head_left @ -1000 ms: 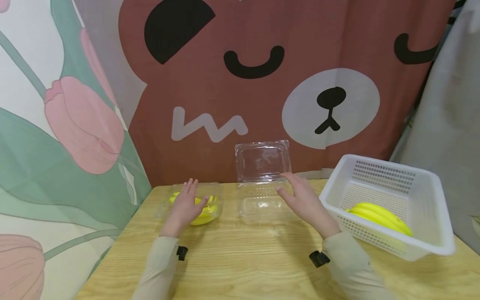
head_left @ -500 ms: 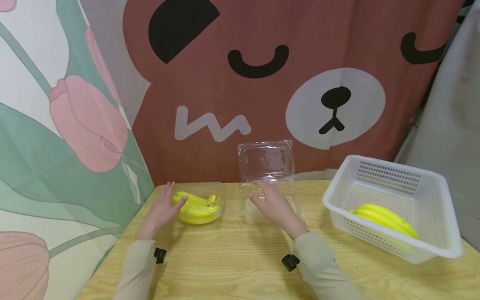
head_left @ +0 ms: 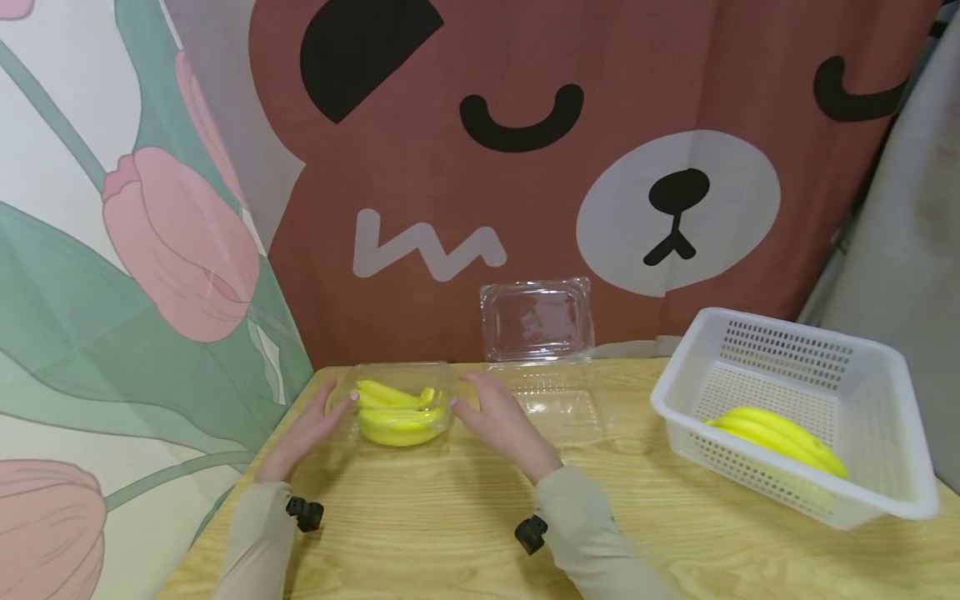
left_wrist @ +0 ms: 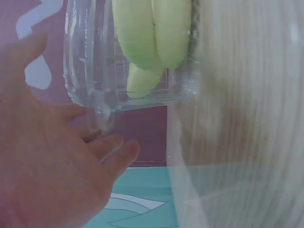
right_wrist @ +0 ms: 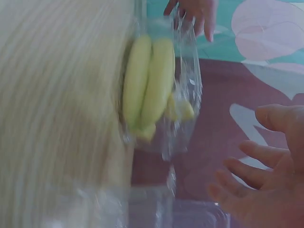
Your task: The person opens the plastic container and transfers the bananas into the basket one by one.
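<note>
Clear clamshell box (head_left: 397, 408) w/ yellow bananas (head_left: 395, 410), lid shut, table's left-back.

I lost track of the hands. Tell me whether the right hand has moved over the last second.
Yes. The right hand moved leftward, away from the open empty clamshell to the right side of the closed banana container.

— What can't be made out?
— Whether the left hand (head_left: 303, 433) and right hand (head_left: 501, 423) touch the clear box (head_left: 395, 402) of bananas (head_left: 393, 413); both wrist views are blurred.
— And the basket (head_left: 862, 500)?
— Its wall hides part of the second bunch (head_left: 780, 433).
</note>
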Action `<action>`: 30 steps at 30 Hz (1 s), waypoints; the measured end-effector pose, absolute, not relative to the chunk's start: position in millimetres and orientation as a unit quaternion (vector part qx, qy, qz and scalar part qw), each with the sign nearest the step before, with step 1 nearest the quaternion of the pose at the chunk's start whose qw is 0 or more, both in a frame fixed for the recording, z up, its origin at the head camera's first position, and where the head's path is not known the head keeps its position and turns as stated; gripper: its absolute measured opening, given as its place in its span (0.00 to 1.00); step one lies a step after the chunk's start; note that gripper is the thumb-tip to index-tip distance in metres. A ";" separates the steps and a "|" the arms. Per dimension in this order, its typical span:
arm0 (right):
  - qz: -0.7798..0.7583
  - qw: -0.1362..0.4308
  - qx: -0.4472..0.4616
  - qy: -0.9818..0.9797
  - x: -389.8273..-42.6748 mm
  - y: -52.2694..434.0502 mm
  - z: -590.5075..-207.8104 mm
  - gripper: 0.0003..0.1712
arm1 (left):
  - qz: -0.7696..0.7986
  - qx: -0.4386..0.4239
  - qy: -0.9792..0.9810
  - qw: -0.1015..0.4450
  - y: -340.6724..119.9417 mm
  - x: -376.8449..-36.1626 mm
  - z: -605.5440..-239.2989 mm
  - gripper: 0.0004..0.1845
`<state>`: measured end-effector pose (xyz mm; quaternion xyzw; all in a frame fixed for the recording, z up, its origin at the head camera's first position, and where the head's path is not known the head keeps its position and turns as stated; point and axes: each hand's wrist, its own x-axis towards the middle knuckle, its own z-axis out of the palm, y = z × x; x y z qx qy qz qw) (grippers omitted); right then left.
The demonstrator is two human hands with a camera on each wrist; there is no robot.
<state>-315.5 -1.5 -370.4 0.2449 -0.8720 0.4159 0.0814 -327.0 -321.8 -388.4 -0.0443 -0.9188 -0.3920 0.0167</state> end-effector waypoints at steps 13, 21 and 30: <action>0.424 0.025 0.245 -0.872 -304.2 -43.0 -389.4 0.31 | -0.435 -0.094 -0.896 -0.007 -329.8 -332.4 -403.6 0.61; 0.402 0.035 0.245 -0.882 -305.0 -45.1 -396.0 0.31 | -0.448 -0.099 -0.888 -0.008 -331.5 -331.9 -403.9 0.57; 0.403 0.083 0.220 -0.884 -310.0 -50.8 -399.1 0.25 | -0.524 -0.092 -0.846 -0.030 -330.2 -329.4 -398.9 0.53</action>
